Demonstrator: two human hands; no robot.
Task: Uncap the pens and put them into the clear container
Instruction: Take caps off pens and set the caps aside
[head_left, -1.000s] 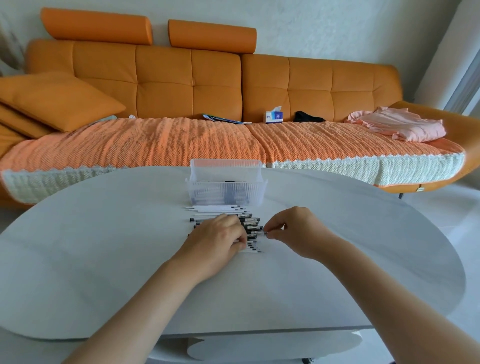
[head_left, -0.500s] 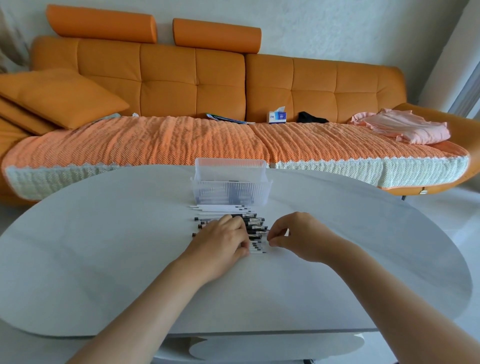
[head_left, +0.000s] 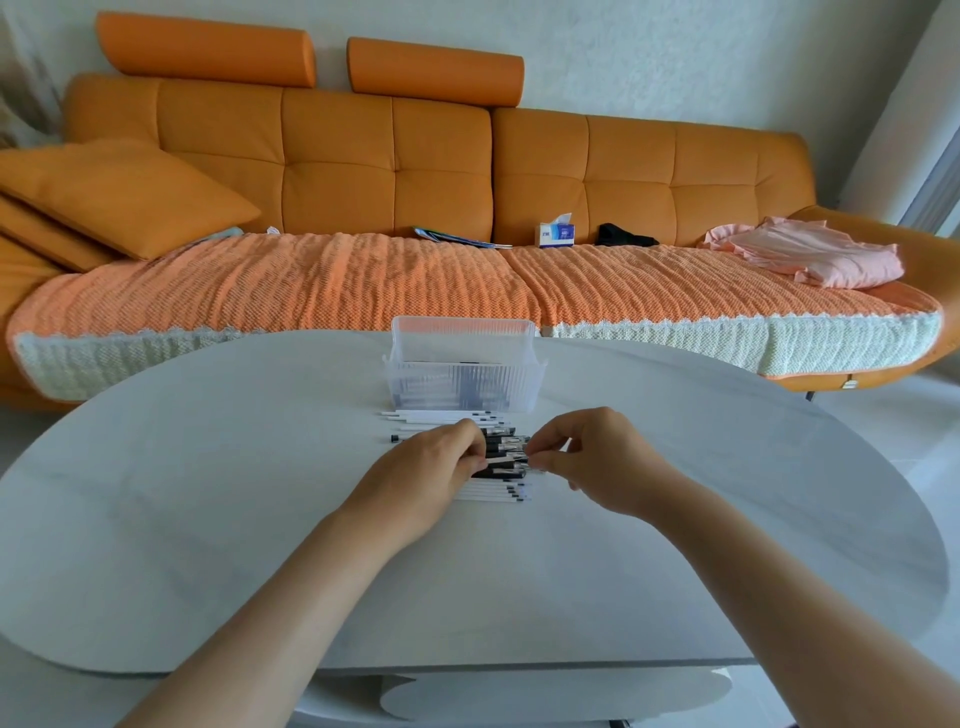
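Left hand (head_left: 431, 467) gripping pen (head_left: 500, 461) barrel, just in front of container (head_left: 462, 384). Right hand (head_left: 597, 462) pinching same pen's cap (head_left: 524, 458) end between thumb and forefinger. Pen hovering over row of pens (head_left: 493, 491) lying on table (head_left: 208, 493), between hands and container. Container holding few dark items; detail unclear.

Likely risks:
- cap releasing with jerk, hands knocking row, pens rolling away from container
- bare tip inking fingers
- freed cap dropping among capped pens, getting mixed
- light container sliding if pen is tossed against its wall
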